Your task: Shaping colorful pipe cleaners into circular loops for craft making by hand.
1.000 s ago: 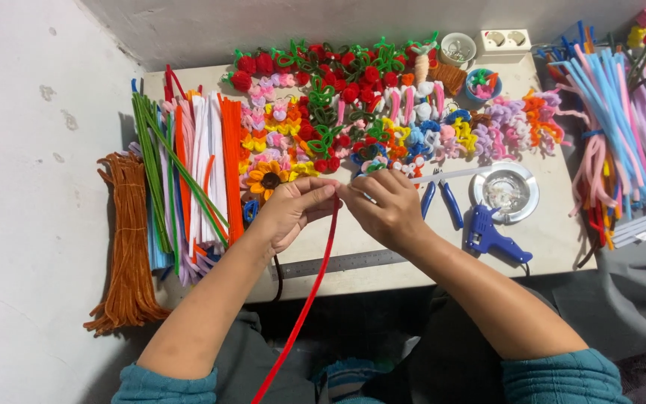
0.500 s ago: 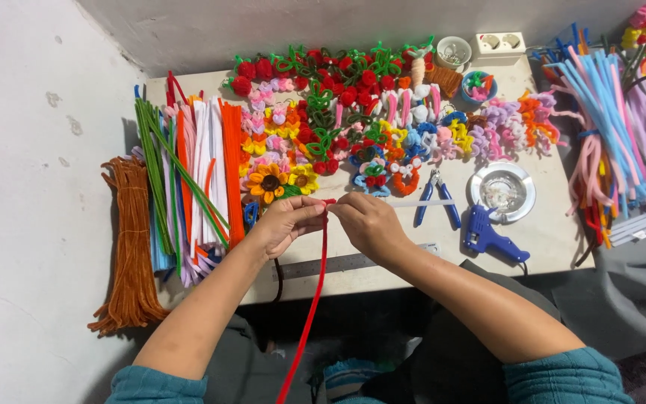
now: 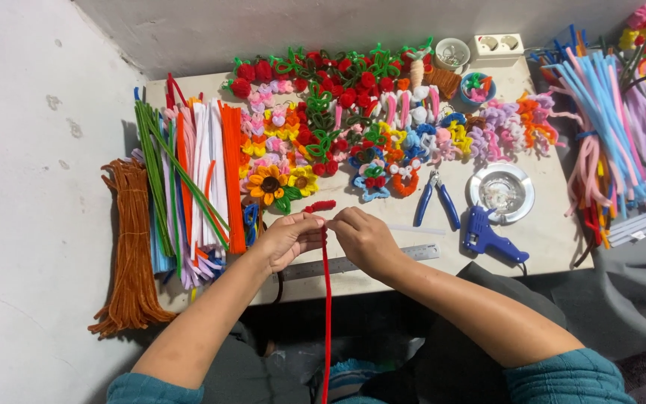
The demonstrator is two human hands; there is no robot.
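Nearest the camera, teal sleeves run off the bottom edge, and the red pipe cleaner (image 3: 327,314) hangs straight down between the forearms until the frame cuts it off. Its upper part is pinched from both sides: the left hand (image 3: 285,239) and the right hand (image 3: 364,239) each close thumb and forefinger on it, knuckles almost touching, over the near edge of the table (image 3: 547,232). A short bent red tip (image 3: 320,206) shows just above the fingers; whether it joins the held stem is hidden by the fingertips. A steel ruler (image 3: 360,262) lies under the wrists, its middle covered by the right hand. Right of the hands lie blue-handled pliers (image 3: 435,202), a blue glue gun (image 3: 491,238) and a round metal dish (image 3: 502,191). At the left, straight stems in green, white and orange (image 3: 196,172) lie in a sheaf, with a brown bundle (image 3: 128,247) hanging off the table's edge. Further back, small finished flowers (image 3: 353,112) crowd together, too tangled to count. At the far edge sits a white socket block (image 3: 499,45). Pastel stems (image 3: 614,127) at right run out of view
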